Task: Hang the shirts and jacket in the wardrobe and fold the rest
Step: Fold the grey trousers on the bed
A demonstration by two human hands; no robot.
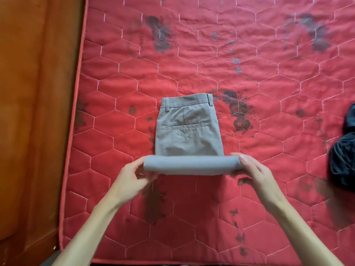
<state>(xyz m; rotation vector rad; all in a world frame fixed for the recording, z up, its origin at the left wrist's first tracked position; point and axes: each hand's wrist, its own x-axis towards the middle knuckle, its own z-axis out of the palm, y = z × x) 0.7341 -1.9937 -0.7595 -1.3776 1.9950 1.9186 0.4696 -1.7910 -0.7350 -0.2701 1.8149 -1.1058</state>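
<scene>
Though partly off-frame, dark garment [343, 157] (kind unclear) right of grey trousers [189, 131].

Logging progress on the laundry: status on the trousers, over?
Holding the roll's ends: left grip, right grip. Half rolled: grey trousers, waistband end flat on red mattress. Far right: dark garment, clear of the roll.

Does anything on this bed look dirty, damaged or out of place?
The red mattress carries dark blotches in several patches, near the grey trousers and further up; stain or faded print, I cannot tell. A dark garment lies crumpled at the right edge. The trousers themselves look tidy.
</scene>
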